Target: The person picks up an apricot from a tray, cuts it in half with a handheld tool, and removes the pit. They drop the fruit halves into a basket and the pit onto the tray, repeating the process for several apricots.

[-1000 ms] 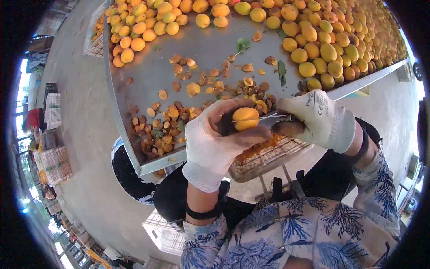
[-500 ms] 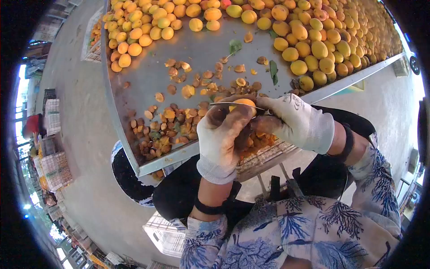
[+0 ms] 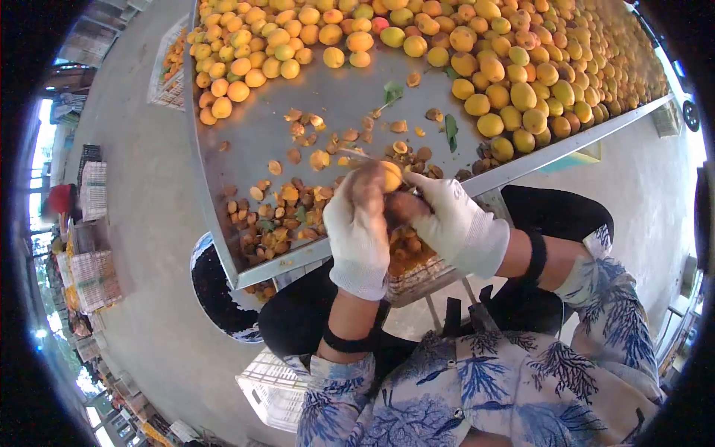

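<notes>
My left hand [image 3: 359, 235], in a white glove with stained fingers, is closed on a yellow-orange apricot [image 3: 392, 176] above the tray's near edge. My right hand [image 3: 463, 227], gloved alike, is closed close beside it, with its thumb near the fruit. A thin knife blade [image 3: 359, 154] points left from behind the apricot, over my left fingers. The knife's handle is hidden; it appears to be in my right hand. Under and beyond the hands, pits and torn apricot pieces [image 3: 290, 197] lie on the metal tray [image 3: 350, 89].
Whole apricots [image 3: 514, 67] heap along the tray's back and right. A crate of orange fruit pieces [image 3: 417, 272] stands below the hands, between the knees. A dark round tub [image 3: 220, 290] and a white crate [image 3: 275, 387] are on the floor at left. Stacked crates [image 3: 93, 279] stand farther left.
Both hands have shifted slightly left, the right one more. The apricot has turned and moved left in the grip. The blade now slants up to the left instead of lying level across the fruit.
</notes>
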Demonstrator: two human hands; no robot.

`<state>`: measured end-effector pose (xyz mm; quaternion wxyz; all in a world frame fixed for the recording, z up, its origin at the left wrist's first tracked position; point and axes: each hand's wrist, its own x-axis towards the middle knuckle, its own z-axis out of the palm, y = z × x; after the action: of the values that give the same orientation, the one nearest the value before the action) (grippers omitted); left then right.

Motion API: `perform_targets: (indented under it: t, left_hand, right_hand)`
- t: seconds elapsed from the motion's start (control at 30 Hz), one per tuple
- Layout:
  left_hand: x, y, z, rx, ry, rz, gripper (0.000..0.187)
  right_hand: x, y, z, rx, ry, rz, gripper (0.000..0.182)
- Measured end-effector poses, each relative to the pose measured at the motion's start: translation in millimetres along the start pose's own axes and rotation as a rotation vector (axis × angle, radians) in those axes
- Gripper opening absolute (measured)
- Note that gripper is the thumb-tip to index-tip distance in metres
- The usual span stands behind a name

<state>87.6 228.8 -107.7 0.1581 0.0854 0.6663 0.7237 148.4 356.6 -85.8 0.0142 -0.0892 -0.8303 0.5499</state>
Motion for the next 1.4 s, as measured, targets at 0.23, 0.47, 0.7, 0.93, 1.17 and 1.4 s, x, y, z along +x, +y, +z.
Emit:
perform_targets:
  t: [0.23,0.47,0.7,0.93,1.17,1.4]
  left_hand:
    - [13.9,40.4,0.6,-0.064,-0.086,-0.204,0.032]
    - [23.9,70.0,6.9,-0.16,-0.254,-0.354,0.023]
    - [27.7,35.6,-5.2,-0.002,-0.284,0.108,0.023]
    - [30.6,35.1,-7.5,-0.119,-0.186,-0.306,0.023]
    - [30.7,43.8,-6.1,-0.219,-0.249,-0.366,0.028]
    - [30.3,46.1,-16.3,-0.308,-0.285,-0.22,0.026]
  right_hand:
    - [3.7,-18.2,-30.6,0.611,-0.29,0.405,0.049]
    - [14.9,-15.5,-45.8,-0.083,-0.153,-0.109,0.032]
    - [17.6,-12.8,-43.4,0.67,-0.414,0.331,0.058]
    - [30.9,8.3,-30.5,0.279,-0.37,0.073,0.046]
    - [25.4,-0.1,-34.8,-0.166,-0.176,-0.193,0.039]
    - [27.2,-16.4,-40.3,0.39,-0.297,0.212,0.048]
